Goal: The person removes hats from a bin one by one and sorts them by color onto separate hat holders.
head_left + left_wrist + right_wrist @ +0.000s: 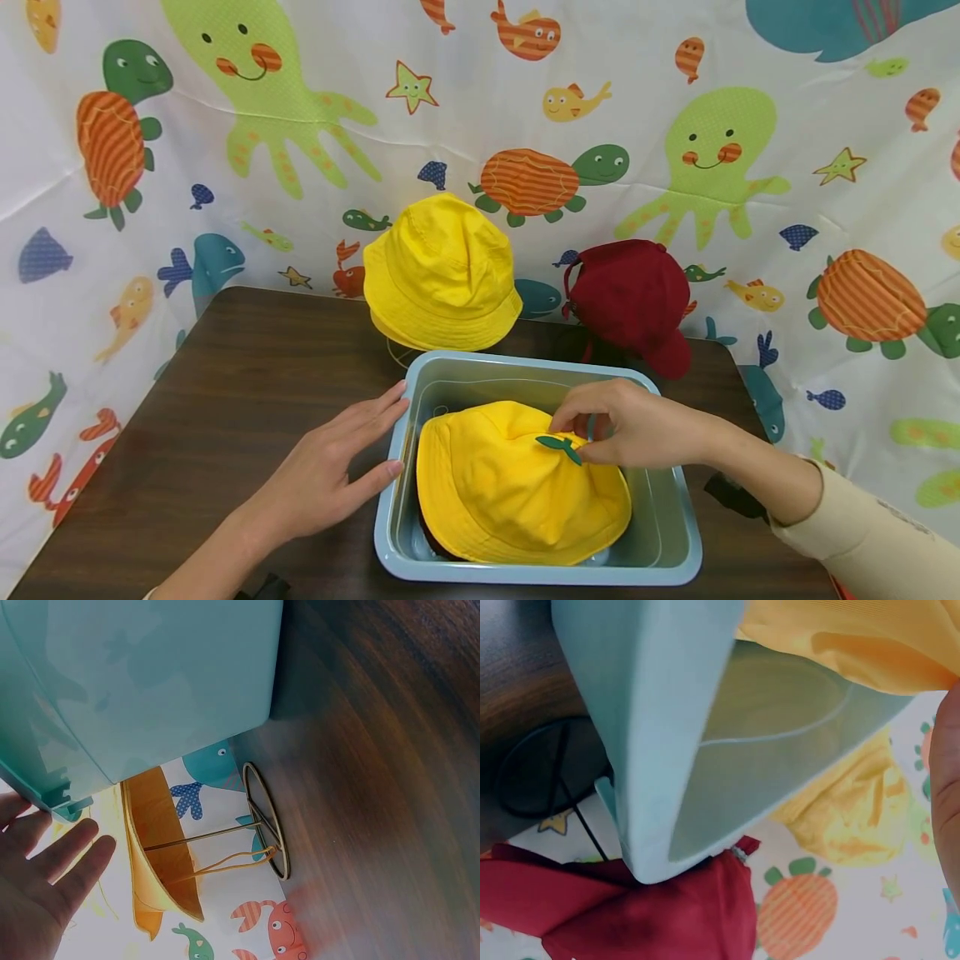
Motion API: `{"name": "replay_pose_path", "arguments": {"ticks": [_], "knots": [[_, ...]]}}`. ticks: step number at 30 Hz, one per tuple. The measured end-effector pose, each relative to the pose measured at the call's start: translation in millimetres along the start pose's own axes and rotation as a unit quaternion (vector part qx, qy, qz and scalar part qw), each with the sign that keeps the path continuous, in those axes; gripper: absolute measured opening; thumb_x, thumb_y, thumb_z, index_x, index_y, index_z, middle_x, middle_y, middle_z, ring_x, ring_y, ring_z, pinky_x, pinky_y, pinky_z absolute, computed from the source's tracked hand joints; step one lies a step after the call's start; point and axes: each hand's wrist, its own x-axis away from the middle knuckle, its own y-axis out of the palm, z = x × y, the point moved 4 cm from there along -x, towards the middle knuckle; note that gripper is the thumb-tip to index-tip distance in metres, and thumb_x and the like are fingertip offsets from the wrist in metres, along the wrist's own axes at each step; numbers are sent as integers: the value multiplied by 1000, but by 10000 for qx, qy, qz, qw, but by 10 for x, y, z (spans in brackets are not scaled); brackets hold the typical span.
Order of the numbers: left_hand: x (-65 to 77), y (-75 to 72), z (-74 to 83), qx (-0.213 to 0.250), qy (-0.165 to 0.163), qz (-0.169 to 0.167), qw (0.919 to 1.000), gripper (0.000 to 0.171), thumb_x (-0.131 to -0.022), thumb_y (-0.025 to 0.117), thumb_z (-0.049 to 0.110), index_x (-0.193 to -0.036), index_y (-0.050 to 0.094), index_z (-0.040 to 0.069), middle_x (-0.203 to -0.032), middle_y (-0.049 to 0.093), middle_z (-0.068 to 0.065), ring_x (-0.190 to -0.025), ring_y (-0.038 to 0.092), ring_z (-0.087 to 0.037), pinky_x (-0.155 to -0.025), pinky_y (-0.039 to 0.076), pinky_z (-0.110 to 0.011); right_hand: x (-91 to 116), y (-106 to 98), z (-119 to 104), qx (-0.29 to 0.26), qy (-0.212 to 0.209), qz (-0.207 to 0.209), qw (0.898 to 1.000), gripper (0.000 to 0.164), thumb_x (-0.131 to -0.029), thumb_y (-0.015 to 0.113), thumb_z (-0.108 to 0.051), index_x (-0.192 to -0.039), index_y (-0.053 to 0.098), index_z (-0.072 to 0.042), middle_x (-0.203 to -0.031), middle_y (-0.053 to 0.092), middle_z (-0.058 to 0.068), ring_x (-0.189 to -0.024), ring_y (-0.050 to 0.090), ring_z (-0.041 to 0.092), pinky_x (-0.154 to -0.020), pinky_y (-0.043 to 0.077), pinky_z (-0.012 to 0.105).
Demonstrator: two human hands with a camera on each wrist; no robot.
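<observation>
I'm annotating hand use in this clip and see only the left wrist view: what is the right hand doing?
Observer: In the head view, the right hand grips the top of the basin hat, by its green leaf.

Operator: And is the yellow hat outside the basin, call it the rear hat, the only headwear out there?

Observer: No, a dark red cap is to its right.

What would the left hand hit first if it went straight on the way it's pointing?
The left hand would meet the light-blue basin first; its fingertips seem to touch the left rim.
</observation>
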Motion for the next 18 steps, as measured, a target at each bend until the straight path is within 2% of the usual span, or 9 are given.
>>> {"name": "replay_pose_path", "arguments": {"ticks": [5,14,18], "knots": [[1,1,-2,-25,7,24,10000,74,-95,76,30,-161,44,19,-167,37,5,-145,49,-21,-110,48,-50,51,-81,-63,-5,-52,201,9998,27,-92,77,0,-114,74,-16,-108,70,-7,-86,64,11,-74,61,31],[-6,1,6,11,34,35,10000,74,-95,76,30,-161,44,18,-167,38,4,-144,49,-22,-107,49,-56,138,-224,-193,142,-369,755,9964,30,-89,79,2,-114,75,-15,-109,73,-3,-85,67,12,-73,62,31],[-4,4,4,48,13,12,10000,74,-95,76,30,-161,44,18,-167,38,3,-144,49,-24,-107,49,-56,181,-273,-228,231,-537,981,9935,34,-87,81,5,-114,76,-16,-109,73,-4,-86,66,11,-67,61,30]]}}
